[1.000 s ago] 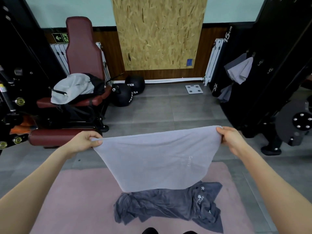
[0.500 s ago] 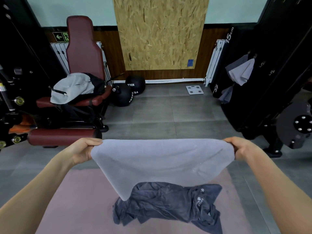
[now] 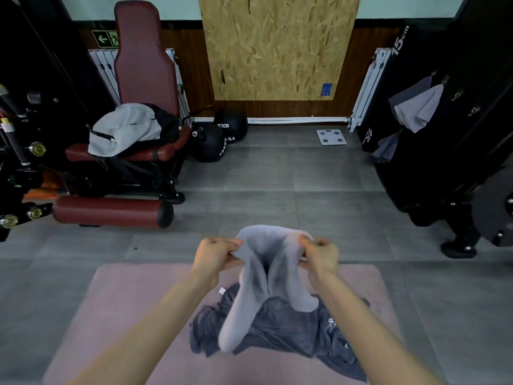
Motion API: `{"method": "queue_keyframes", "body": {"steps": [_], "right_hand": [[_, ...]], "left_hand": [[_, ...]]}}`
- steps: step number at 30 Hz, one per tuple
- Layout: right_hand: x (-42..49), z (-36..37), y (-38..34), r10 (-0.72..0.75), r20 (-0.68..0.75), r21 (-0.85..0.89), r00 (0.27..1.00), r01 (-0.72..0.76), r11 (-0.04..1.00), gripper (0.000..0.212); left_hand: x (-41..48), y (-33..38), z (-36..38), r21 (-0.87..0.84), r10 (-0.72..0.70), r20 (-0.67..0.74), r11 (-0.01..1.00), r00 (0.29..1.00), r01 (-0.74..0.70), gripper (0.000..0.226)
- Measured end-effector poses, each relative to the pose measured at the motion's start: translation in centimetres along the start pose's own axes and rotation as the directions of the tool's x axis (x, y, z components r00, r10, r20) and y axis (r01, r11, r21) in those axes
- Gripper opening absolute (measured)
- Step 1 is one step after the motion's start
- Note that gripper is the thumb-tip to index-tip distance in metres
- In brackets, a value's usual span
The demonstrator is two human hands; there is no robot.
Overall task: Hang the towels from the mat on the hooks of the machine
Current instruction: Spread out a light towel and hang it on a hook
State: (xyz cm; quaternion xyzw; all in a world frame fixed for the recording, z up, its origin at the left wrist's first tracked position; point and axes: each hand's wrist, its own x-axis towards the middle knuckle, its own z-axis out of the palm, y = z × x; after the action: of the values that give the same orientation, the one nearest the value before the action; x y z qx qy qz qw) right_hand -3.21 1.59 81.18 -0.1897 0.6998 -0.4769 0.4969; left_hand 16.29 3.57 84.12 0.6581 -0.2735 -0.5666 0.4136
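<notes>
Left hand [image 3: 215, 255] and right hand [image 3: 322, 255] are holding the light grey towel [image 3: 266, 262] bunched at centre, each grip clamped on its top edge. The dark grey towel [image 3: 283, 323] is lying crumpled on the pink mat [image 3: 125, 315] at 6 o'clock. Hung towels [image 3: 416, 109] are dangling from the machine [image 3: 458, 148] at 2 o'clock.

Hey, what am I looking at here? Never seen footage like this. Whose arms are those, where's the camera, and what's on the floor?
No robot here: these are a person's bare arms, filmed by a wide-angle camera worn on the head, looking forward and down in a gym. The left hand and right hand both pinch a light grey towel, bunched between them. Under it a dark grey towel lies crumpled on a pink mat. At the right stands a black machine where grey towels already hang; bare hooks show beside them.
</notes>
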Motion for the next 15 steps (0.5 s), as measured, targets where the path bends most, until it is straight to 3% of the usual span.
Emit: {"method": "queue_keyframes", "body": {"steps": [3, 6, 11, 13, 15], "right_hand": [[-2.4, 2.2, 1.4, -0.180, 0.061, -0.129, 0.982, 0.186, 0.974, 0.037], [-4.5, 3.3, 2.1, -0.269, 0.208, -0.151, 0.941, 0.302, 0.941, 0.042], [-6.9, 3.5, 1.3, -0.310, 0.356, -0.088, 0.881, 0.362, 0.928, 0.017], [-7.9, 3.4, 0.5, -0.358, 0.413, -0.092, 0.838, 0.429, 0.899, 0.010], [-8.9, 3.3, 0.1, -0.392, 0.483, -0.132, 0.783, 0.508, 0.851, 0.020]], "left_hand": [[-0.4, -0.4, 1.1, -0.008, 0.028, 0.039, 1.000, 0.999, -0.028, 0.011], [-0.6, -0.2, 1.5, -0.034, 0.025, 0.094, 0.999, 0.995, -0.022, 0.013], [-0.8, 0.9, 1.1, -0.071, 0.046, 0.172, 0.997, 0.984, -0.035, 0.029], [-0.9, 1.2, 1.0, -0.026, 0.086, 0.187, 0.996, 0.979, -0.082, 0.036], [-0.7, 1.4, 0.9, 0.098, 0.124, 0.185, 0.985, 0.975, -0.144, 0.051]]}}
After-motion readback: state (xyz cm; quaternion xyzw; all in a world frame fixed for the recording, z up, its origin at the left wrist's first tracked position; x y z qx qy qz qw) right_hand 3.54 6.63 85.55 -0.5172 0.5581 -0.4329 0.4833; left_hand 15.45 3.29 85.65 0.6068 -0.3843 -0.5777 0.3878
